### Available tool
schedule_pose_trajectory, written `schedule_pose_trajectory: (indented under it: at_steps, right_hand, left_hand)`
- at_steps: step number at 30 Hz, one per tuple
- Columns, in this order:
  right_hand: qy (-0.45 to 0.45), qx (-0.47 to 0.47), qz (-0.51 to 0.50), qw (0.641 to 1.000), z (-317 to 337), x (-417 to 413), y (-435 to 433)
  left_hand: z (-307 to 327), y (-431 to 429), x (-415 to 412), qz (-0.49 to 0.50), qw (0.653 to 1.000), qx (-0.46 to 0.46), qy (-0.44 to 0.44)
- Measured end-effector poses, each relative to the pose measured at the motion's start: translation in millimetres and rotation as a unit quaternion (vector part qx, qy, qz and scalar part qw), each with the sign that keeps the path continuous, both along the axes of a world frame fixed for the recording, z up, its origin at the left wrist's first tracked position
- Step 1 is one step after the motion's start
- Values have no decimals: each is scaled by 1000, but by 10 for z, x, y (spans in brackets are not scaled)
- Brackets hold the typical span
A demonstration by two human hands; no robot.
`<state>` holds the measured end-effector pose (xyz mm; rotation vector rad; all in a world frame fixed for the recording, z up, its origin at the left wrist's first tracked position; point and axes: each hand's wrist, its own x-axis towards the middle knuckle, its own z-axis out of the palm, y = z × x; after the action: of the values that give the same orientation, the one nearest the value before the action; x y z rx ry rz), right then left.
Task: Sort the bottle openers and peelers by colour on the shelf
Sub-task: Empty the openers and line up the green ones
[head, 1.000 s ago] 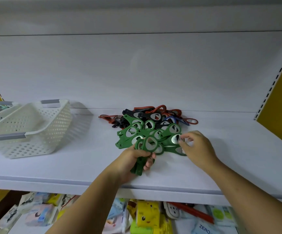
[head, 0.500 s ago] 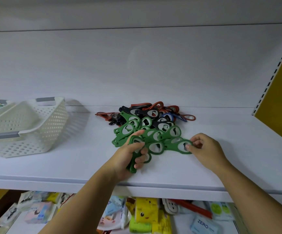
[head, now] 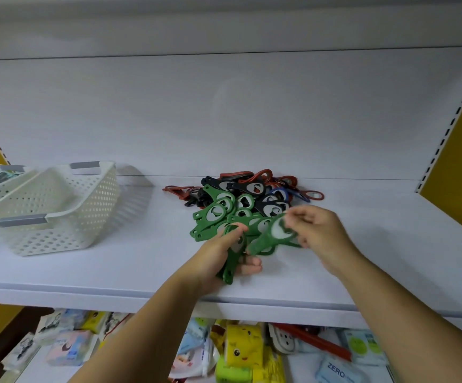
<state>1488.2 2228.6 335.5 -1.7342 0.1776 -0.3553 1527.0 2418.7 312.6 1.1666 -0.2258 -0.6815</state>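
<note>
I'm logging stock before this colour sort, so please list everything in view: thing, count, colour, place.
green openers: several, green, front of the pile; a bunch in the left hand, one in the right
black openers: a few, black, middle of the pile
red tools: several, red-brown, back of the pile
blue opener: one showing, blue, right rear of the pile
baskets: two, white with grey handles, left on the shelf
shelf: one, white
packaged goods: many, mixed colours, lower shelf
left hand: grips the green bunch
right hand: pinches one green opener
</note>
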Motion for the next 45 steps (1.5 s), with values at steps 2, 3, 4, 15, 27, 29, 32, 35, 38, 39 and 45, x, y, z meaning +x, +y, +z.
schedule_pose_trajectory:
  at_steps: [2, 3, 4, 15, 27, 29, 32, 35, 38, 39, 45]
  right_hand:
    - [-14, -81, 62, 995, 55, 55, 251]
    - [-19, -120, 68, 990, 42, 99, 331]
    - [-18, -147, 67, 987, 33, 131, 406]
    - [-1, -111, 30, 993, -62, -7, 316]
    - [104, -115, 200, 967, -47, -321, -150]
    - [101, -127, 199, 967, -59, -362, -259]
    - [96, -155, 202, 962, -50, -404, -447]
    - [116, -210, 187, 953, -36, -411, -607]
    - [131, -255, 186, 940, -80, -421, -681]
    - [133, -262, 190, 937, -99, -429, -690]
    - [133, -262, 183, 938, -232, -439, -687]
  left_hand:
    - [4, 7, -5, -20, 999, 16, -27]
    - [2, 12, -4, -27, 999, 19, -34]
    - [-5, 21, -6, -31, 998, 21, -44]
    - [-37, 35, 38, 7, 995, -96, -2]
    - [166, -661, -287, -10, 931, 77, -356]
    - [142, -736, -285, -39, 922, 86, -375]
    - [169, -770, -244, -105, 912, 109, -382]
    - [215, -829, -232, -113, 908, 117, -387]
    - [160, -894, -276, -73, 905, 129, -398]
    - [114, -907, -288, -63, 907, 129, -396]
    - [-29, -928, -292, -27, 921, 104, -375]
